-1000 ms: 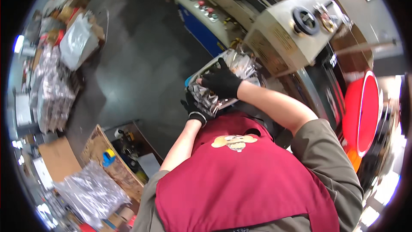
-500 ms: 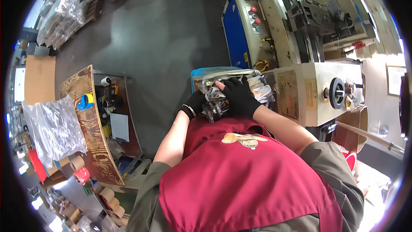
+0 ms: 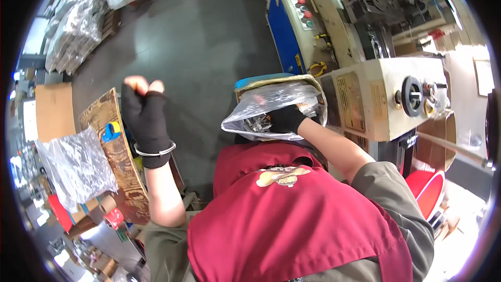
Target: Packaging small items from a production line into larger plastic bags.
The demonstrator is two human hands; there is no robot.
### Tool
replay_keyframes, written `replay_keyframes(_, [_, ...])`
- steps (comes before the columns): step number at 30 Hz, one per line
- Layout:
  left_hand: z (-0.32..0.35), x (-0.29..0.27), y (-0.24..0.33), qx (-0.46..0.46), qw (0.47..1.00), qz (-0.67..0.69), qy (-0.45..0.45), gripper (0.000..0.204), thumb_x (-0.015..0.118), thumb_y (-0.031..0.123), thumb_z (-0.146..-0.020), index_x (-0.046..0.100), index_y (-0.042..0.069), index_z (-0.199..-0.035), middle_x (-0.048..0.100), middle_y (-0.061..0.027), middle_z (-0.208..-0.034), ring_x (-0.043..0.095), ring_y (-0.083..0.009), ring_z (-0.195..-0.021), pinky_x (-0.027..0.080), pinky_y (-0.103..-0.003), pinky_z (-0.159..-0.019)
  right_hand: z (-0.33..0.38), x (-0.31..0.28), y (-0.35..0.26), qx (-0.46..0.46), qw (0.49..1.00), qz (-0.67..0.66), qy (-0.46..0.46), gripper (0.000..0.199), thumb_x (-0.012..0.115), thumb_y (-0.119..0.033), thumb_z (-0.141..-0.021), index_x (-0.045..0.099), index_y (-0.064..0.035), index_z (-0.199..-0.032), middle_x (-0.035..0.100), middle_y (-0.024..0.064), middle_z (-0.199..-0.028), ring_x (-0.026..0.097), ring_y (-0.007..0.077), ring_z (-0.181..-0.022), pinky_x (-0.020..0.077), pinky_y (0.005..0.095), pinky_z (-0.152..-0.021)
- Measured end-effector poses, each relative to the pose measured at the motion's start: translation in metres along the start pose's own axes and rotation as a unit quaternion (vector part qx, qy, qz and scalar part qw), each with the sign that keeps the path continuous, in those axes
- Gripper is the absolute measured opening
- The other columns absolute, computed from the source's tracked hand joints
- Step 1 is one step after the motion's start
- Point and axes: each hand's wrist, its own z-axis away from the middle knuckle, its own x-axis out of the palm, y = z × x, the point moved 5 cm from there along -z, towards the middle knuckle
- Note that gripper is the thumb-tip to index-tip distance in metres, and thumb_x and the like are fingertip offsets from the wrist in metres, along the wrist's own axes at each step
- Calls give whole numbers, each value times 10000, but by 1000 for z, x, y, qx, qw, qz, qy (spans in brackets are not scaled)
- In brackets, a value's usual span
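Note:
My right hand (image 3: 288, 120), in a black glove, reaches into a clear plastic bag (image 3: 245, 105). It touches a heap of small silvery, clear-wrapped pieces (image 3: 258, 123), whose kind I cannot make out. Its fingertips are lost among them. The bag lines a box (image 3: 271, 80) with a cardboard rim and blue at its far side. My left hand (image 3: 144, 117), in a black glove with bare fingertips and a pale band at the wrist, is raised at the left, away from the bag. Thumb and fingers are loosely bent and apart, with nothing visible in them.
A worn wooden board (image 3: 125, 177) holds a blue and yellow tape roll (image 3: 111, 131) and a clear plastic sheet (image 3: 78, 164). At the right stands a machine (image 3: 389, 99) with a black handwheel (image 3: 412, 96). Beyond it is a control panel (image 3: 304, 13); wrapped stacks (image 3: 78, 26) lie far left.
My left hand has left the silvery pieces and swung left, rising near the wooden board. The pieces have gone down into the bag, with my right hand still on them.

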Motion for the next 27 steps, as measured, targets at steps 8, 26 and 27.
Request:
replay_keyframes(8, [107, 207, -58, 254, 618, -584, -460, 430, 535, 253, -797, 506, 121, -1205, 569, -85, -1129, 499, -264, -1079, 374, -469, -918, 107, -59, -12, 296, 918, -10, 264, 876, 771, -323, -603, 333, -91, -1325, 375, 225, -1291, 300, 435, -1226, 246, 514, -1020])
replay_keyframes(26, [133, -190, -87, -295, 922, -236, -85, 241, 536, 256, -873, 607, 26, -853, 605, -89, -723, 565, -200, -673, 441, -335, -622, -44, -24, -200, 28, 826, -548, -126, 261, 529, -260, -909, 551, -21, -1011, 538, 28, -903, 474, 123, -851, 414, 291, -768])
replay_keyframes(27, [143, -226, -67, -320, 930, -176, -35, 284, 529, 272, -892, 592, 14, -791, 562, -22, -634, 502, -95, -599, 408, -278, -569, -60, -36, -233, -31, 831, -528, -174, 271, 531, -266, -908, 552, -19, -1016, 541, 27, -913, 477, 120, -855, 417, 293, -775])
